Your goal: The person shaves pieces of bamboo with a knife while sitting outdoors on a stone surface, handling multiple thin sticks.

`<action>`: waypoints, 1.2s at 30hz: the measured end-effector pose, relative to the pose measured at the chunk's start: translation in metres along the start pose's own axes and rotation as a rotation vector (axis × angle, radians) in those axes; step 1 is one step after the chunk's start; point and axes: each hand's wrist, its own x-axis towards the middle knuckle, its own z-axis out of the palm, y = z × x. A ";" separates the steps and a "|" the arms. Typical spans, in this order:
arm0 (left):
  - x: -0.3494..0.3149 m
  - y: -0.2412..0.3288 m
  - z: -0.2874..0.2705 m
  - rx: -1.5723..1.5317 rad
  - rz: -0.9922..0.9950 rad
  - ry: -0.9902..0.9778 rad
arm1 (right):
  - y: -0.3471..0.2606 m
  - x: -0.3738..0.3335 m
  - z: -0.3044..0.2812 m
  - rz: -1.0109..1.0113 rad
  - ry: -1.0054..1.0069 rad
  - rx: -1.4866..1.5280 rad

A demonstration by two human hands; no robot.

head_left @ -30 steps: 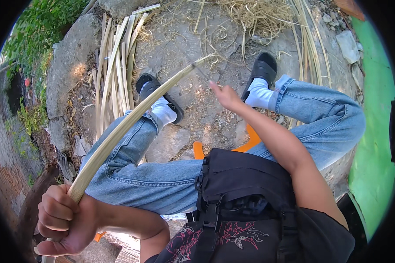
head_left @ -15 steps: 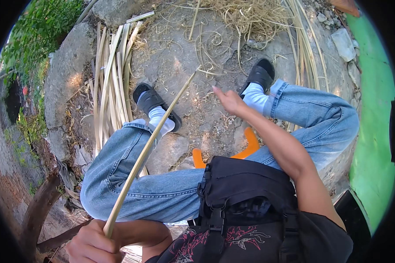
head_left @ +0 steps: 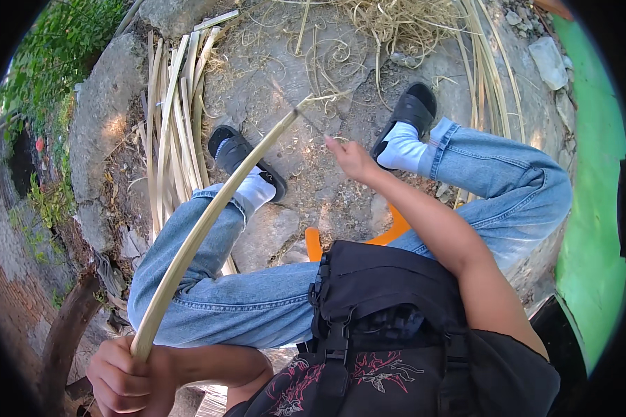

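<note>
Gripping wooden strip, left hand curls fingers tight, likely for steadiness; right hand, fingers closed, holds thin blade across far end.

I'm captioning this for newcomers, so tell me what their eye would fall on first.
Probably the long pale strip, curving from the left hand at lower left toward upper centre, where a blurred, thin dark tool in the right hand meets its tip. Next might come the bright green surface along the right edge, then the tangled shavings at the top.
</note>
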 end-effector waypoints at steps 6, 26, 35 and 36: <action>0.001 -0.004 0.003 0.143 0.018 -0.003 | -0.042 -0.018 0.001 -0.104 -0.013 -0.040; -0.007 -0.004 -0.004 0.011 -0.014 0.064 | -0.021 -0.004 -0.015 0.036 -0.007 -0.126; -0.010 -0.006 -0.007 -0.010 -0.009 0.068 | -0.003 0.002 -0.013 0.141 0.068 -0.159; -0.009 -0.004 -0.003 0.018 -0.011 0.069 | -0.023 -0.012 -0.011 0.033 0.006 -0.146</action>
